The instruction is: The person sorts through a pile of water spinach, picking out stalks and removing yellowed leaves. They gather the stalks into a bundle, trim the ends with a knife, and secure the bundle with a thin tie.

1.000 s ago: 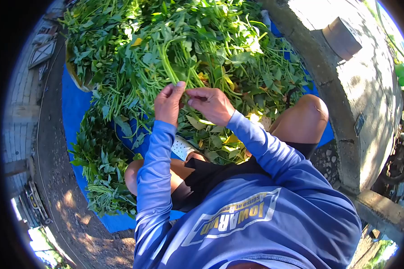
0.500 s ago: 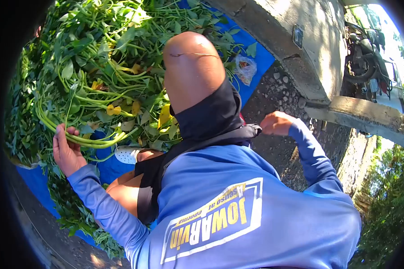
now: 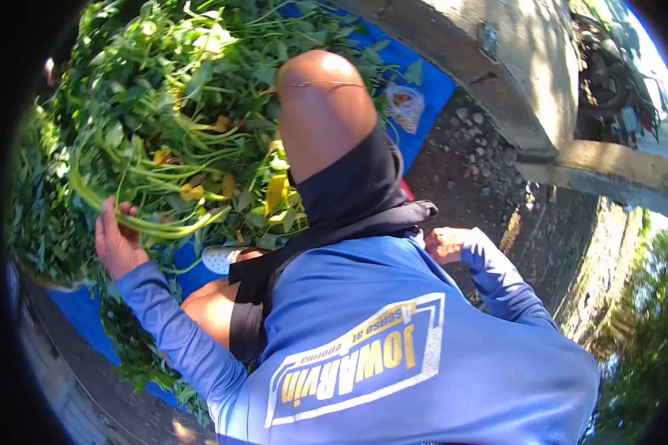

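Observation:
A bundle of long green stems [image 3: 167, 228] lies in my left hand [image 3: 119, 241], with the fingers wrapped round it at the left of the view. Its leafy ends merge with a big heap of green leaves and stems [image 3: 148, 96]. My right hand [image 3: 447, 245] is beside my waist at the right edge of the black shorts; its fingers are curled, and what they hold, if anything, is hidden. A thin string-like strand [image 3: 326, 83] lies across my raised knee.
Under the heap is a blue tarp [image 3: 432, 93] with a clear plastic bag [image 3: 405, 107] on it. A concrete block [image 3: 523, 74] and beam [image 3: 608, 167] stand at the right, with a motorcycle behind. Stony ground [image 3: 467, 156] lies beside the tarp.
My right hand has moved down and closer to my waist, and its fingers are more curled. My left hand still holds the stems. The view has shifted slightly.

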